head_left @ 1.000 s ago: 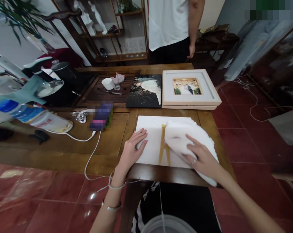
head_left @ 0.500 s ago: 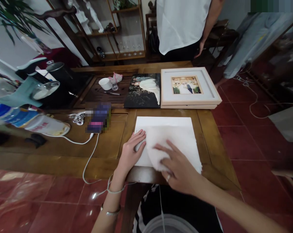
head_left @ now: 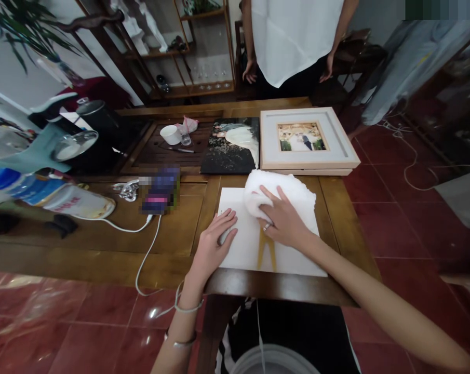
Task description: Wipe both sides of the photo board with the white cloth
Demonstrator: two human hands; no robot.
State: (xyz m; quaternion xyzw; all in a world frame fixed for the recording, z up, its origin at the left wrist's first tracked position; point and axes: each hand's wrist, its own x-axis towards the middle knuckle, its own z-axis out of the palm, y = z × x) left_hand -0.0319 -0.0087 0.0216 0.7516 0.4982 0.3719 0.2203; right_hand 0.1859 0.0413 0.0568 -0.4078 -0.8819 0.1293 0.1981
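A white rectangular board point(head_left: 238, 246) lies on the wooden table near its front edge. My left hand point(head_left: 216, 240) rests flat on the board's left edge, fingers stretched out and holding nothing. Bunched under the fingers of my right hand point(head_left: 283, 215) is a white cloth point(head_left: 297, 189), pressed onto the upper right of the board and reaching past its far edge. Below that hand a yellow two-legged shape point(head_left: 266, 250) shows on the board's face; its upper part is hidden by the hand and cloth.
Behind the board lie a dark photo panel point(head_left: 230, 150) and stacked picture frames point(head_left: 347, 148). To the left are a charging phone point(head_left: 160, 192), a white cup point(head_left: 170, 135) and a large bottle point(head_left: 79, 200). A bucket point(head_left: 273, 361) sits below me. Another person point(head_left: 293, 36) stands across the table.
My right hand has slid the cloth away from me, toward the board's far edge, uncovering the yellow shape. My left hand has stayed in place. The other person's second hand has come into view.
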